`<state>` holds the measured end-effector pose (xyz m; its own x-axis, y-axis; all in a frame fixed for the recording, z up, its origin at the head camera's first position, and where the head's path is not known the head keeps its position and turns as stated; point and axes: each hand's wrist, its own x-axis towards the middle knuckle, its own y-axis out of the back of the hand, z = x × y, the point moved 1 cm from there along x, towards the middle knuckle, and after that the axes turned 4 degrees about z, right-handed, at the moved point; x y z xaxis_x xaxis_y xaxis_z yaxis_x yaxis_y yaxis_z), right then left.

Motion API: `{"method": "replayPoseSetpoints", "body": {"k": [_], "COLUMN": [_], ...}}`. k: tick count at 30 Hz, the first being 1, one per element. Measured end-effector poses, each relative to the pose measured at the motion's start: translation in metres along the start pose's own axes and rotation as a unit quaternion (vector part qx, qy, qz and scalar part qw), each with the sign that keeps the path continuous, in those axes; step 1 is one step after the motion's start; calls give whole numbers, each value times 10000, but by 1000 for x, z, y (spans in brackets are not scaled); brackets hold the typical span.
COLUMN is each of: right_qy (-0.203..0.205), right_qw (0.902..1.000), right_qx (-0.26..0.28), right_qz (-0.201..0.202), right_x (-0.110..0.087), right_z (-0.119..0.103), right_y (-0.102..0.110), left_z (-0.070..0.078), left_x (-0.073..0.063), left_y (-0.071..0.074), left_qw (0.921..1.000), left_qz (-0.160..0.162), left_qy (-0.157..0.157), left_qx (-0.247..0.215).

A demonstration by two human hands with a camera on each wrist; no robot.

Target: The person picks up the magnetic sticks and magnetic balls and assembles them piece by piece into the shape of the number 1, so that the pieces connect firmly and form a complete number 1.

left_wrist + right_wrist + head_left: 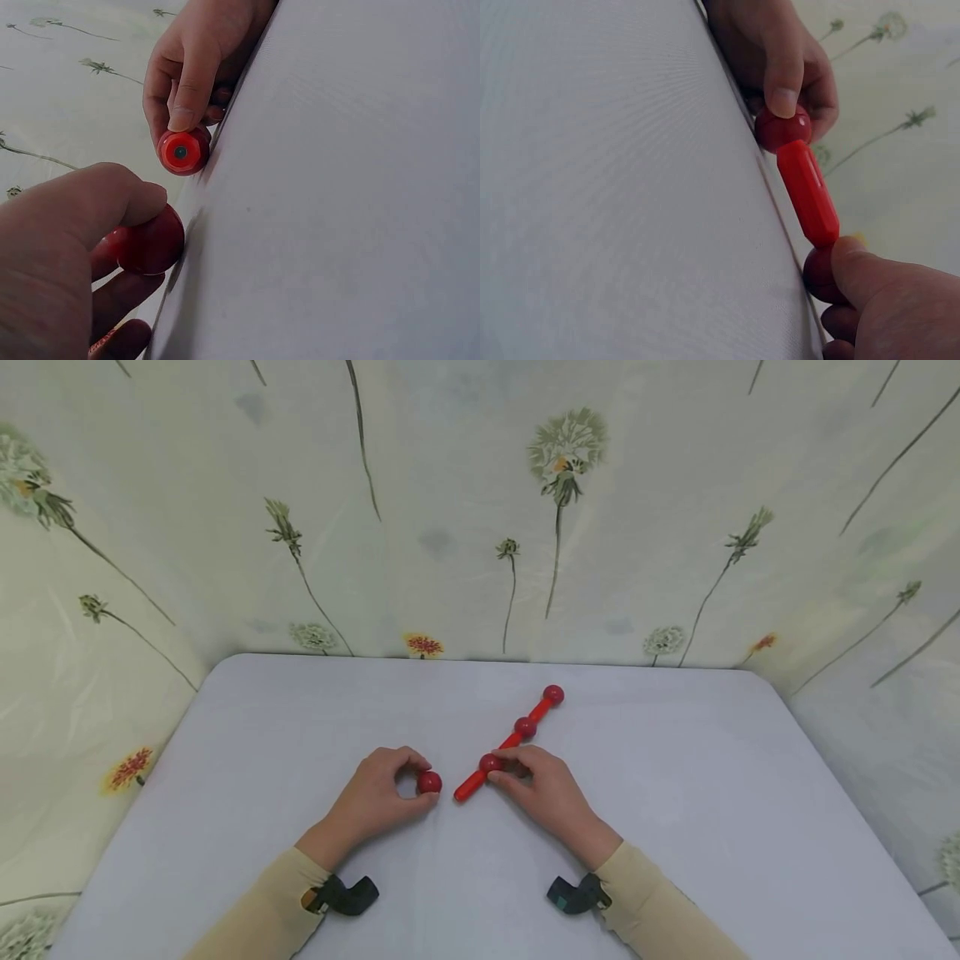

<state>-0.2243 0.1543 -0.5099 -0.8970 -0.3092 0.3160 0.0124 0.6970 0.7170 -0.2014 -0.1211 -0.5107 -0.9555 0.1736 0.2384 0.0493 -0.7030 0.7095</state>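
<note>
Between its thumb and fingers, my left hand (382, 793) pinches a dark red ball (430, 782). My right hand (542, 785) pinches another dark red ball (491, 763), which belongs to a straight chain of bright red rods and dark red balls. A faceted red rod (470, 786) forms the chain's near end and points toward the left hand's ball, a small gap apart in the head view. Its end face (180, 153) shows a round grey spot in the left wrist view. Farther back, the chain runs through a middle ball (525, 727) to a far ball (553, 695).
A white table (675, 760) lies under both hands. Behind it and at its sides hangs a pale curtain (450, 485) printed with dandelions. Each wrist wears a dark camera mount, the left mount (345, 895) and the right mount (577, 893), over tan sleeves.
</note>
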Motion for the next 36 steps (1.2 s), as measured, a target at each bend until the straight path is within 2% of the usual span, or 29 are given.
{"method": "replayPoseSetpoints", "body": {"k": [5, 16, 27, 36], "right_qy": [16, 10, 19, -31], "right_qw": [10000, 10000, 10000, 10000], "right_qx": [14, -27, 36, 28], "right_qz": [47, 9, -51, -32], "right_x": [0, 0, 1, 1], "right_z": [0, 2, 0, 2], "right_y": [0, -2, 1, -1], "left_z": [-2, -4, -8, -7], "left_x": [0, -2, 0, -1], "left_y": [0, 1, 4, 6], "left_qw": [9997, 9991, 9930, 9891], "left_qz": [-7, -303, -631, -860], "left_qy": [-213, -270, -976, -1127], "left_qx": [-96, -95, -208, -391]}}
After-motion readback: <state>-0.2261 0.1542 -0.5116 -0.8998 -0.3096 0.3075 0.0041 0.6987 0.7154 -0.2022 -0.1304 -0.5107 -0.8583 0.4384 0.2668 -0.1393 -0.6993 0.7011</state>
